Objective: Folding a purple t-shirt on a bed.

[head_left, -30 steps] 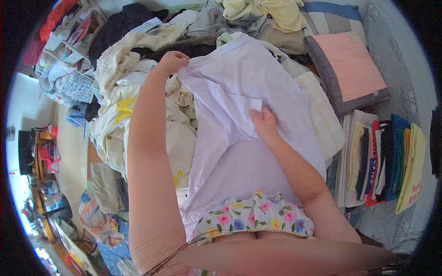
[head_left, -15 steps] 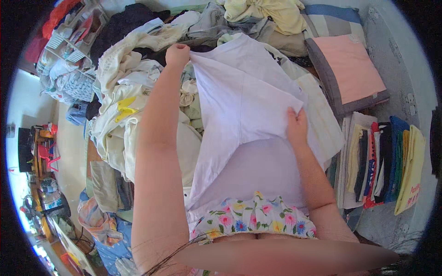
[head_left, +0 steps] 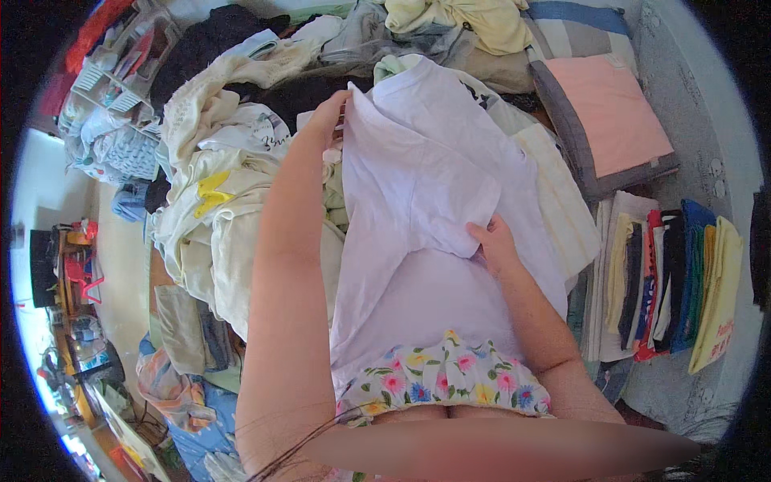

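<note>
A white shirt (head_left: pixel 434 153) lies spread over the clothes pile before me, its lower part reaching back to my floral top. At its upper left corner my left hand (head_left: pixel 332 112) is closed on the cloth, some of the fingers behind the fabric. My right hand (head_left: pixel 498 243) pinches a folded flap of the same shirt, lower and to the right. Soft creases run across the shirt between the two hands. Cream garments (head_left: pixel 233 257) lie under and left of it, with a yellow patch of cloth among them.
A row of folded clothes (head_left: pixel 658 281) stands on edge at the right, below a pink and grey cushion (head_left: pixel 618 120). Dark, grey and yellow garments (head_left: pixel 466 24) are heaped at the far side. White baskets (head_left: pixel 124 96) stand far left. Folded trousers (head_left: pixel 181 325) lie at near left.
My right hand has moved left and nearer to me, bringing the flap inward over the shirt. My left hand has shifted slightly right and nearer, and the upper left edge has slackened.
</note>
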Motion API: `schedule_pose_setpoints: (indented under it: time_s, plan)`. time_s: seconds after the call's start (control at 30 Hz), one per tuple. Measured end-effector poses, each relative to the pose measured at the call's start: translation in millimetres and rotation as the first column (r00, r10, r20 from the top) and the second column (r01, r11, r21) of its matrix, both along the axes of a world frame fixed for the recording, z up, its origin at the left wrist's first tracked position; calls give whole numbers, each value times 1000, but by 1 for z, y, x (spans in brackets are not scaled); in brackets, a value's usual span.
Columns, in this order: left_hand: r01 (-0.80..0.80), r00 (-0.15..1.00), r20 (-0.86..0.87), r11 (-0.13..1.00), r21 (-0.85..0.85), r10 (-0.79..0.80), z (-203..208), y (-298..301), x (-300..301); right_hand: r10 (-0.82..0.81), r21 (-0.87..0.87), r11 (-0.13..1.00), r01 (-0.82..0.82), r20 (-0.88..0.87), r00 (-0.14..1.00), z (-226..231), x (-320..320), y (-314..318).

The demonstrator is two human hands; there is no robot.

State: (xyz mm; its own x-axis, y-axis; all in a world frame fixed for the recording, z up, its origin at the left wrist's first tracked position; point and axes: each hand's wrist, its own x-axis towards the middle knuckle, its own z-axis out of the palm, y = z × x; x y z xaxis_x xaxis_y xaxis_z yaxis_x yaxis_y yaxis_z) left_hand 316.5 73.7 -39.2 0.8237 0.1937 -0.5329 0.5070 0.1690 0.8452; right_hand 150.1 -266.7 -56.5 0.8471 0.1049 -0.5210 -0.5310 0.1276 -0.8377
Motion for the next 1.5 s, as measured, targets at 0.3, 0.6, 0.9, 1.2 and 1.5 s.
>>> schedule_pose_setpoints:
  time_s: [0.3, 0.6, 0.9, 1.2, 1.5]
  plan:
    - [-205, 931, 364, 839, 505, 8, -13, 10, 7, -102, -234, 936, 264, 536, 838, -5, 16, -18]
    - [-135, 916, 322, 569, 811, -241, 3, -2, -94, -166, -191, 956, 225, 281, 945, -33, 34, -28]
    - [295, 931, -121, 520, 801, -343, 61, -32, -419, 697, -468, 700, -540, 283, 658, 36, -79, 18]
    - [292, 956, -151, 827, 481, -250, 44, -28, -478, 812, -802, 271, -532, 488, -322, 45, -157, 72]
    - [318, 926, -239, 945, 76, -293, 101, -21, -497, 893, -867, 57, -494, 265, -364, 56, -164, 64]
